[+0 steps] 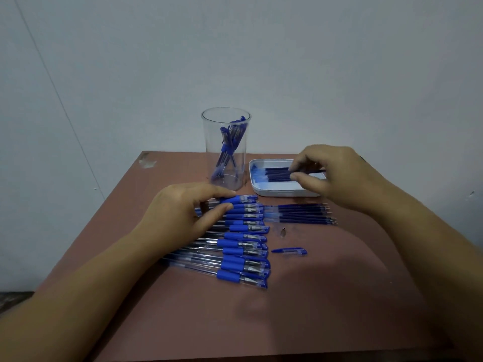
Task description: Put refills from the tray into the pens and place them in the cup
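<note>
A white tray [277, 192] at the back right holds several dark blue refills [277, 173]. My right hand [332, 173] is over the tray, its thumb and fingers pinched on one refill. A clear cup [226, 150] with a few blue pens inside stands left of the tray. A row of several blue pens [240, 246] lies across the table's middle. My left hand [183, 212] rests on the far end of that row, thumb and forefinger closed on the top pen [243, 199].
More refills [300, 214] lie side by side on the brown table [313, 309] in front of the tray. A loose pen cap [290, 251] and a small metal tip [282, 232] lie right of the pen row. A pale wall stands behind.
</note>
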